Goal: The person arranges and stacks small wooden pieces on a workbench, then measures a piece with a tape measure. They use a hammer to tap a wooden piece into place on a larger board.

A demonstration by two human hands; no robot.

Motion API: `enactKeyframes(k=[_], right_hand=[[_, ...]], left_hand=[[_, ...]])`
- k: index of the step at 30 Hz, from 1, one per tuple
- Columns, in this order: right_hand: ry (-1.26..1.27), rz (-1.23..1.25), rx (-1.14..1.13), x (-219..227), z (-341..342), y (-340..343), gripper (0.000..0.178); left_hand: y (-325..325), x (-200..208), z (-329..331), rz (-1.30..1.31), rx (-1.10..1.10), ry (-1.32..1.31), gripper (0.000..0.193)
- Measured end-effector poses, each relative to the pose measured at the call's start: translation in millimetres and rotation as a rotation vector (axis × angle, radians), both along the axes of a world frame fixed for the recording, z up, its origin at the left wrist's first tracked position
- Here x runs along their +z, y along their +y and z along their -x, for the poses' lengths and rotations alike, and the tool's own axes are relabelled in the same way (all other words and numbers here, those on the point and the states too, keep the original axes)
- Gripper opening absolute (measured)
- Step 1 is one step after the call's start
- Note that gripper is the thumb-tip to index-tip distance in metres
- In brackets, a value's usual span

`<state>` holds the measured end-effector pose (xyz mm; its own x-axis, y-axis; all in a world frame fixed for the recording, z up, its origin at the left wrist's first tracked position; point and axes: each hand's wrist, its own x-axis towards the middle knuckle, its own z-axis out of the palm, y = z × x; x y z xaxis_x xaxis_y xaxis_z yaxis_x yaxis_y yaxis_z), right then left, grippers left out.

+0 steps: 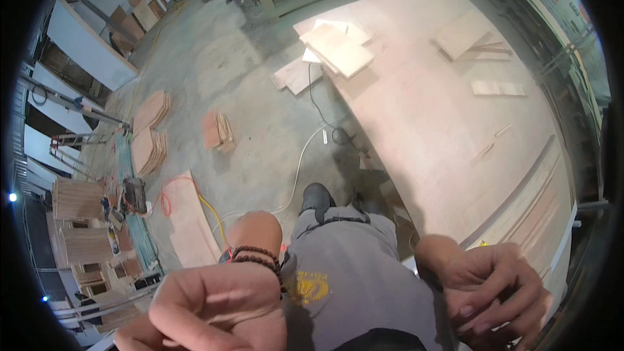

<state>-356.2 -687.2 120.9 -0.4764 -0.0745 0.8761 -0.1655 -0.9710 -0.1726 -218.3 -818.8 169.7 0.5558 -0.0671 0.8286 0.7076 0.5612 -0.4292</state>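
My left hand (pixel 218 305) is raised close at the lower left, palm showing, with beaded bracelets (pixel 257 259) round the wrist. Its fingers bend loosely and run partly out of the picture; nothing shows in the palm. At the lower right, my right hand (pixel 497 292) hangs with fingers loosely curled and apart, holding nothing. It is nearest the long wooden strips (pixel 530 211) along the edge of a large plywood-topped table (pixel 416 91). Neither hand visibly touches any work piece.
Pale boards (pixel 338 49) overlap the table's far left corner, and a smaller panel (pixel 461 34) lies farther right. Stacks of cut plywood (pixel 218 131) stand on the concrete floor. A white cable (pixel 302 162) runs near my feet. A flat board (pixel 188 218) lies left of me.
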Motion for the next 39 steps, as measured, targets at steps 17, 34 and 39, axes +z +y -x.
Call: enactKeyframes(k=[17, 34, 39], right_hand=[[0.027, -1.625, -0.481, -293.4, 143.3, -309.6, 0.046], [-0.034, -2.046, -0.67, -380.5, 191.5, -507.6, 0.074], [-0.309, -2.233, -0.398, -342.4, 185.7, -528.8, 0.08]], left_hand=[[-395.5, -397.2, 76.9, -1.217, 0.474, -1.868, 0.053], [-561.0, -482.6, 194.7, -0.837, 0.808, -2.066, 0.076], [-602.7, -472.3, 203.3, -0.805, 0.47, -2.193, 0.074]])
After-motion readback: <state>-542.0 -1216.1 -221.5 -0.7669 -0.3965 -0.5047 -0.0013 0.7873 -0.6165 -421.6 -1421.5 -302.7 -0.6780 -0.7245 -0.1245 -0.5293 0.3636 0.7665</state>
